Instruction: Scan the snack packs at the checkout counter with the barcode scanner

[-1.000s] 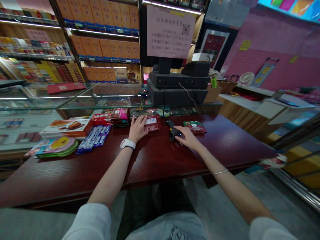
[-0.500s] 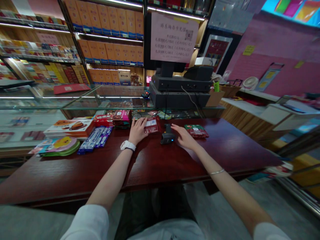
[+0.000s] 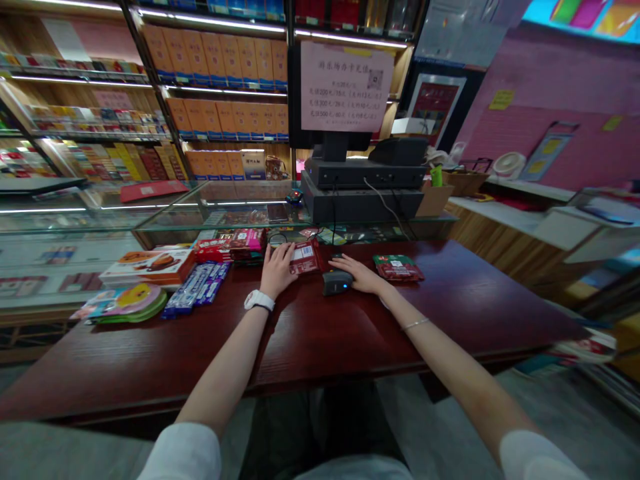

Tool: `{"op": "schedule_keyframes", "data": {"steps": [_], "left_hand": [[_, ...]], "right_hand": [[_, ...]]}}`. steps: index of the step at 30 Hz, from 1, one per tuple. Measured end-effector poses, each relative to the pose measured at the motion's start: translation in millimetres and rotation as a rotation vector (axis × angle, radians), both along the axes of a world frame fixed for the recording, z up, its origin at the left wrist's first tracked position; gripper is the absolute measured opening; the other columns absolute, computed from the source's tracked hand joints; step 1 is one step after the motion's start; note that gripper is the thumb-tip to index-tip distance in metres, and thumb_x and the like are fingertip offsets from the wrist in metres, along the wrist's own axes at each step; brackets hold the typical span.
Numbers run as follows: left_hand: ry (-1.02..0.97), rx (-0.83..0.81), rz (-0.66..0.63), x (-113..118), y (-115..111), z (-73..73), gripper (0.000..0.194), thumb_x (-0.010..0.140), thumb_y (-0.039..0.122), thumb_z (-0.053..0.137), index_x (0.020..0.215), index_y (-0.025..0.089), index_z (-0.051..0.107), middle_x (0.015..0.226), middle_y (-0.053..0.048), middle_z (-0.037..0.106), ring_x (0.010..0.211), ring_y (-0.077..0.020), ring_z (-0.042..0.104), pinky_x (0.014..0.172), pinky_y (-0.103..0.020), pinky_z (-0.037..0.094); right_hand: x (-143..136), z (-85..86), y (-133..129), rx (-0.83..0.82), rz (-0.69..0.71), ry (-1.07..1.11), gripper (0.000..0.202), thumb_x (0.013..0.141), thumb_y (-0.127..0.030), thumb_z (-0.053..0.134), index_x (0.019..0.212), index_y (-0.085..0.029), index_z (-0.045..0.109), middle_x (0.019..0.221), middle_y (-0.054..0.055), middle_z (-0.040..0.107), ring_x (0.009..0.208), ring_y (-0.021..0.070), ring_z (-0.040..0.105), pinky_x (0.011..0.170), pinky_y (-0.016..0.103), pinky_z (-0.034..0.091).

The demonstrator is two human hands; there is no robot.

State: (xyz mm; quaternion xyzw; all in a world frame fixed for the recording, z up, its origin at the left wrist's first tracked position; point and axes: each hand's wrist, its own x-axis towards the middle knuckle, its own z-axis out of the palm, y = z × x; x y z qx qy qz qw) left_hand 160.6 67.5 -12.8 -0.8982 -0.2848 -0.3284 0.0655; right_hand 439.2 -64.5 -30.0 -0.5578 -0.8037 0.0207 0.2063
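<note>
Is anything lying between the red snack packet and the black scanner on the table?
No. Only bare table top shows between the red packet under the left hand and the scanner under the right hand.

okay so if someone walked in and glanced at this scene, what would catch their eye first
Two bare arms reach over a dark red table: the left hand lies on a red snack packet, the right hand on a black barcode scanner glowing blue. Behind them stands a black till under a pink notice.

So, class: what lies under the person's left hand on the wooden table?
The left hand rests on a red snack packet; its white label shows. The part beneath the fingers is covered. The right hand touches the scanner.
</note>
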Motion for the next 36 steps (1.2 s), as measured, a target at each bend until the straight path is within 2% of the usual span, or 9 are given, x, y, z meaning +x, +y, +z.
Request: {"op": "schedule_keyframes", "data": {"steps": [7,9,11,13,18,23,26,30,36], "left_hand": [[-0.013,0.001,0.035,-2,4,-4.4,0.076,0.073,0.028,0.064,0.144,0.016,0.042,0.141,-0.013,0.053,0.132,-0.0298,0.047,0.123,-0.052,0.011],[-0.016,0.0,0.041,-3,4,-4.8,0.076,0.072,0.028,0.065,0.144,0.016,0.042,0.141,-0.013,0.053,0.132,-0.03,0.047,0.123,-0.052,0.011],[-0.021,-0.005,0.046,-3,4,-4.5,0.077,0.072,0.029,0.066,0.144,0.016,0.042,0.141,-0.013,0.052,0.132,-0.0304,0.047,0.123,-0.052,0.012],[-0.025,-0.012,0.049,-4,4,-3.8,0.077,0.072,0.03,0.066,0.144,0.016,0.041,0.141,-0.014,0.053,0.132,-0.0308,0.047,0.123,-0.053,0.012],[-0.033,-0.026,0.06,-3,3,-3.3,0.077,0.072,0.028,0.066,0.144,0.016,0.042,0.141,-0.014,0.053,0.132,-0.0311,0.047,0.122,-0.053,0.013],[-0.026,-0.017,0.065,-4,4,-5.5,0.077,0.073,0.03,0.066,0.145,0.017,0.041,0.14,-0.014,0.053,0.131,-0.0313,0.048,0.122,-0.053,0.013],[-0.019,0.001,0.069,-5,4,-5.5,0.076,0.074,0.029,0.065,0.145,0.016,0.04,0.14,-0.014,0.053,0.131,-0.0311,0.048,0.122,-0.053,0.013],[-0.017,0.008,0.087,-5,1,-3.3,0.074,0.075,0.026,0.063,0.145,0.016,0.041,0.14,-0.014,0.053,0.133,-0.0305,0.047,0.123,-0.052,0.013],[0.007,0.01,0.109,-4,-2,-0.7,0.071,0.076,0.023,0.059,0.144,0.015,0.041,0.141,-0.014,0.053,0.134,-0.0292,0.046,0.123,-0.052,0.014]], "right_hand": [[-17,5.1,9,0.008,-0.056,-0.013,0.063,0.075,-0.013,0.061,0.136,-0.028,0.053,0.136,0.01,0.054,0.135,0.0284,0.044,0.114,0.059,0.023],[-24,11.2,8,0.051,-0.048,0.037,0.057,0.075,-0.017,0.065,0.131,-0.025,0.057,0.129,0.011,0.056,0.123,0.0268,0.053,0.111,0.053,0.033],[-31,19.5,3,0.092,-0.044,0.126,0.048,0.077,-0.022,0.065,0.125,-0.021,0.059,0.118,0.01,0.059,0.107,0.023,0.061,0.099,0.042,0.045],[-36,28.7,-4,0.135,-0.076,0.228,0.042,0.08,-0.027,0.064,0.12,-0.019,0.06,0.109,0.008,0.062,0.095,0.0207,0.063,0.088,0.033,0.05],[-43,42.7,-16,0.306,-0.27,0.361,0.036,0.083,-0.039,0.063,0.114,-0.019,0.063,0.106,0.008,0.071,0.099,0.0255,0.067,0.087,0.034,0.05],[-48,35.2,-21,0.204,-0.407,0.287,0.032,0.083,-0.042,0.064,0.108,-0.023,0.066,0.094,0.006,0.076,0.09,0.0277,0.072,0.078,0.033,0.052],[-49,30.9,-23,0.145,-0.43,0.222,0.03,0.083,-0.042,0.065,0.107,-0.025,0.067,0.092,0.005,0.077,0.087,0.0275,0.073,0.073,0.032,0.053],[-50,31.3,-26,0.128,-0.429,0.184,0.034,0.083,-0.042,0.065,0.115,-0.027,0.065,0.1,0.004,0.077,0.092,0.0267,0.073,0.074,0.03,0.052],[-54,31.5,-26,0.091,-0.479,0.095,0.029,0.083,-0.043,0.065,0.108,-0.028,0.068,0.096,0.003,0.077,0.087,0.026,0.073,0.065,0.027,0.049]]}}
